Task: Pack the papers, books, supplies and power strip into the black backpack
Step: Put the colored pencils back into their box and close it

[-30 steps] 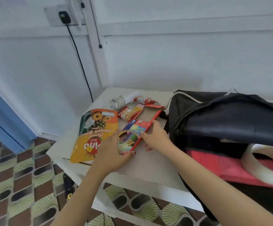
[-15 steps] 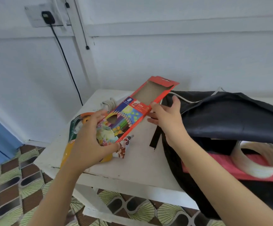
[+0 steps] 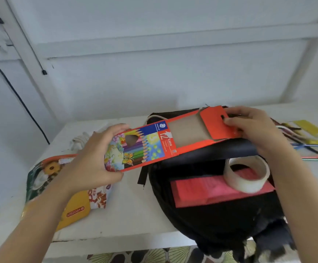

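I hold a red coloured-pencil box (image 3: 165, 141) level above the open black backpack (image 3: 220, 221). My left hand (image 3: 95, 158) grips its printed lower end; my right hand (image 3: 253, 128) pinches the opened red flap at the other end. Brown card shows inside the box's open part. Inside the backpack lie a red book (image 3: 211, 190) and a roll of whitish tape (image 3: 246, 174) on top of it. A white coiled cord (image 3: 79, 140) lies on the table behind my left hand.
The white table (image 3: 131, 209) stands against a white wall. A yellow and green snack bag (image 3: 59, 192) and a small red-patterned packet (image 3: 98, 196) lie at the left. Loose pencils and a yellow packet (image 3: 306, 133) lie at the far right. Patterned floor tiles show below the front edge.
Both hands lifted the pencil box off the table and carried it right, from beside the snack bag to over the backpack's opening. The view has swung right.
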Motion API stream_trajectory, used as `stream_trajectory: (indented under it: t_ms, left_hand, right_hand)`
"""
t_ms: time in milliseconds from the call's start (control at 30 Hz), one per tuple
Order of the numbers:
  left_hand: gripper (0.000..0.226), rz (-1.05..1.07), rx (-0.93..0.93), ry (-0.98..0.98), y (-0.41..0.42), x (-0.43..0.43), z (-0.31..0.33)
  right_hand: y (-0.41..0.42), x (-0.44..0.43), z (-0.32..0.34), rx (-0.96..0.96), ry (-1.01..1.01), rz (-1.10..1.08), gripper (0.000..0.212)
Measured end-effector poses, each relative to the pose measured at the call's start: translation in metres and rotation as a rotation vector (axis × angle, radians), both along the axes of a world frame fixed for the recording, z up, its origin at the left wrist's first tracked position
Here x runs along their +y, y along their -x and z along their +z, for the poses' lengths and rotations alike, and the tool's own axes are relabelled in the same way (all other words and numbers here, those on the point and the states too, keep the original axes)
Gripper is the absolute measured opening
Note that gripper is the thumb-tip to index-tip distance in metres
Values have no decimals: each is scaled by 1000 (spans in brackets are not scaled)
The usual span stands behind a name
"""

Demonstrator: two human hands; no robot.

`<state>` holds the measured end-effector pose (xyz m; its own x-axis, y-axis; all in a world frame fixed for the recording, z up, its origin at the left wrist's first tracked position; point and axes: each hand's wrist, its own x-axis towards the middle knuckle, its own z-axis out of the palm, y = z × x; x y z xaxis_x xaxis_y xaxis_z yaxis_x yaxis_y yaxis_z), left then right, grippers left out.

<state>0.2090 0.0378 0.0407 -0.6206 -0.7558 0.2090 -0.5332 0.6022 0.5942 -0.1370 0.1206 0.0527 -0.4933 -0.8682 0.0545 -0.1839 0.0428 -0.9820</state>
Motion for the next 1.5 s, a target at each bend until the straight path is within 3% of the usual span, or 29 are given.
stream_trajectory:
  t_ms: [167,333,533,767,900,1133,1500]
  left_hand:
    - [94,-159,49,-5,70,-3,19]
    - [95,-248,27,117,152,12,26]
    - [97,-306,-67,291,253,41,33]
    - [97,-411,-73,228,361,100,16]
    - [95,-500,-126,189,414,140,-18]
    - [98,-503,-355,162,467,172,-71]
    - [99,-490,-403,191,476,166,-96]
  right_hand:
    - [55,36,-5,-129,14,-165,19]
    - [111,77,-5,-173,48,-168,21]
    - [194,120,-4,31,-57,-331,17]
    - [296,172,-16,133,-222,-458,19]
    - [356,205,-28,222,-419,-377,6]
    - [415,229,-60,380,-867,-220,24]
    - [428,212,-75,539,-984,-157,49]
